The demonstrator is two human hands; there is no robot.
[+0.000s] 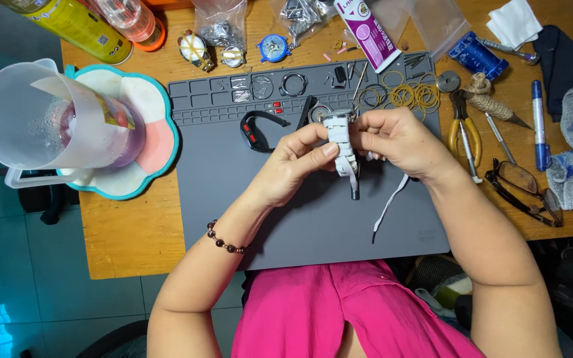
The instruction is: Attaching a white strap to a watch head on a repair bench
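Grey silicone covers the middle of the wooden table (pixel 127 232) as a work mat (pixel 313 219), and both hands meet above its upper half. Left hand (pixel 293 166), with a dark bead bracelet (pixel 223 242) on its wrist, pinches a white watch with a link band (pixel 341 136) between thumb and forefinger, fingers closed on the band's left side. Right hand (pixel 399 142) closes on the same watch from the other side, its fingertips curled tight against the links. A dark slim tool (pixel 355 185) sticks down below the watch between the two hands; which hand grips it cannot be told. A thin white strip (pixel 392 202) hangs from under the right hand onto the mat. Just left of the hands lies a black band with red marks (pixel 260 129). Near the mat's upper right corner sits a heap of yellow rubber bands (pixel 409 96), and yellow-handled pliers (pixel 464 136) rest beside the mat's right edge, with dark-framed glasses (pixel 522 192) farther right. A clear plastic jug (pixel 48 119) stands on a flower-shaped teal tray (pixel 160 146) at the left.
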